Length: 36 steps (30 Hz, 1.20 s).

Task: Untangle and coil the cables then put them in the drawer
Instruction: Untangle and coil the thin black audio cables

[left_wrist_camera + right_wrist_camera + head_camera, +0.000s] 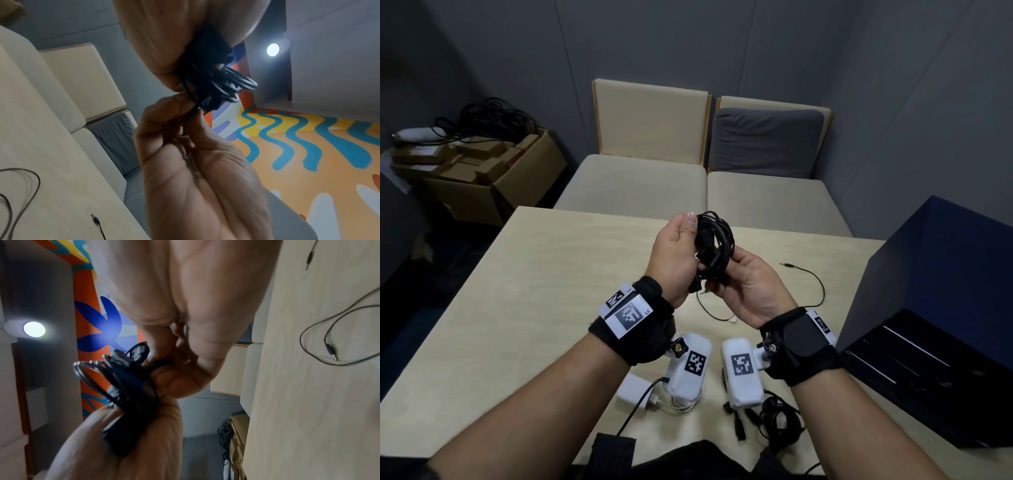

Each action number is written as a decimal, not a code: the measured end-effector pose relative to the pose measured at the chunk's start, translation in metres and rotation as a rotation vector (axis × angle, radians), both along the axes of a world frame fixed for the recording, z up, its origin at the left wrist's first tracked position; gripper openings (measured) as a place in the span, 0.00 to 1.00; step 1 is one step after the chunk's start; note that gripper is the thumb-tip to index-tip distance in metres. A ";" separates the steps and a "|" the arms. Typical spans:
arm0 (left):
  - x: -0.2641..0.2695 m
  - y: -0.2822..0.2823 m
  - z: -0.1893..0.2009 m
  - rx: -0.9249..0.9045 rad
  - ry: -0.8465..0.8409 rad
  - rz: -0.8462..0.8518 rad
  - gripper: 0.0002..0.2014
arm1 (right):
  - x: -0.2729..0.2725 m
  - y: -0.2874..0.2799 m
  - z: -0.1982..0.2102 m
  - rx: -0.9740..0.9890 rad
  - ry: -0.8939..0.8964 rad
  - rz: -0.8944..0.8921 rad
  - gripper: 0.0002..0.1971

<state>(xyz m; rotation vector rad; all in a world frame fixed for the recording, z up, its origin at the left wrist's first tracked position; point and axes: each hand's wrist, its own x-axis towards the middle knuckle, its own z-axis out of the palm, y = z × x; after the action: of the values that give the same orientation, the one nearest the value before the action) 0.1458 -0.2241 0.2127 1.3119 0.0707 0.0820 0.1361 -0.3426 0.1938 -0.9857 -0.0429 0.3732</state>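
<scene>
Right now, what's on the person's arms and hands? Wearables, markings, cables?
Bare hands and forearms, no sleeves or gloves. Each wrist wears a black fabric wrap: left wrap, right wrap. Both carry white tags with black square fiducial codes. A white camera pod with its own code hangs under each wrist: left pod, right pod. A black cable leaves the left pod.

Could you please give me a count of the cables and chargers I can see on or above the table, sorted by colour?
Black cables: 3, namely the coiled bundle held by the left hand and right hand, the thin audio cable, and the tangled pile.
White charger with cable: 1.
Total: 4.
</scene>
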 end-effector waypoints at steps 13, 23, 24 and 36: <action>0.005 -0.001 -0.004 -0.022 -0.002 -0.036 0.15 | 0.001 0.000 -0.006 -0.065 0.043 -0.016 0.12; 0.011 -0.003 -0.009 0.002 0.019 -0.045 0.15 | 0.003 -0.001 -0.005 -0.134 0.054 -0.087 0.08; 0.011 -0.002 -0.008 0.030 0.020 -0.038 0.15 | 0.003 -0.002 -0.006 -0.168 0.063 -0.099 0.07; 0.018 -0.003 -0.014 0.477 -0.116 0.073 0.14 | -0.003 0.003 0.038 -1.531 -0.722 -0.109 0.17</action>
<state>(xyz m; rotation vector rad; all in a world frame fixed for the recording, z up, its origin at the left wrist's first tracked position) 0.1636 -0.2269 0.1984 1.7780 -0.0013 0.2484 0.1330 -0.3394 0.2322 -2.5903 -0.3969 -0.1627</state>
